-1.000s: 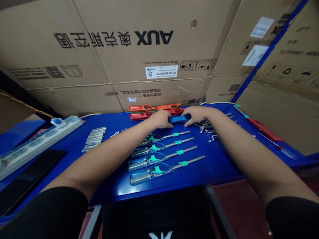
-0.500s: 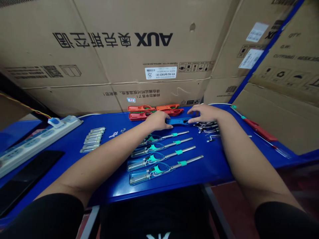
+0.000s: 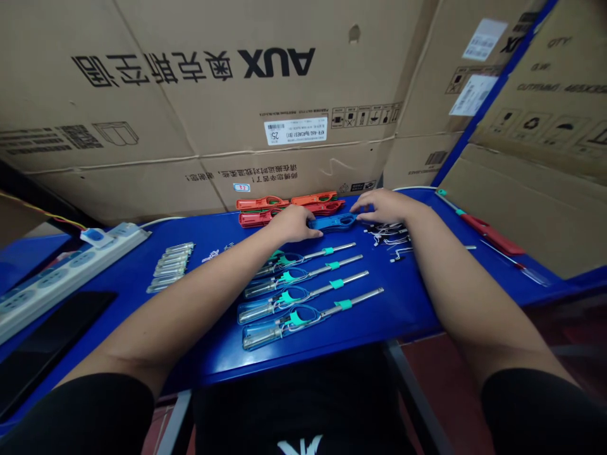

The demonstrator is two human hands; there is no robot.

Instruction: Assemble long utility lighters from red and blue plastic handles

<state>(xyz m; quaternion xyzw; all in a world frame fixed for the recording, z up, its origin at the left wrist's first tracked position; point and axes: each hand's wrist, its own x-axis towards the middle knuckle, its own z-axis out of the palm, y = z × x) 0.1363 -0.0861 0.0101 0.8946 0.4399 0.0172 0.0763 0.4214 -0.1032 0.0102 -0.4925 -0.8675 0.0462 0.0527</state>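
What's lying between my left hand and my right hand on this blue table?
The head view shows a blue plastic tool lying between your left hand and your right hand.

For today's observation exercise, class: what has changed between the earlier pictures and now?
The left hand and right hand have drawn apart, uncovering the blue plastic tool, and now sit at its two ends. It was not visibly lifted. The screwdrivers and red tools stayed put.

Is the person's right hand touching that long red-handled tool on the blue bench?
Apart: the head view shows the right hand left of the long red-handled tool, with blue bench between.
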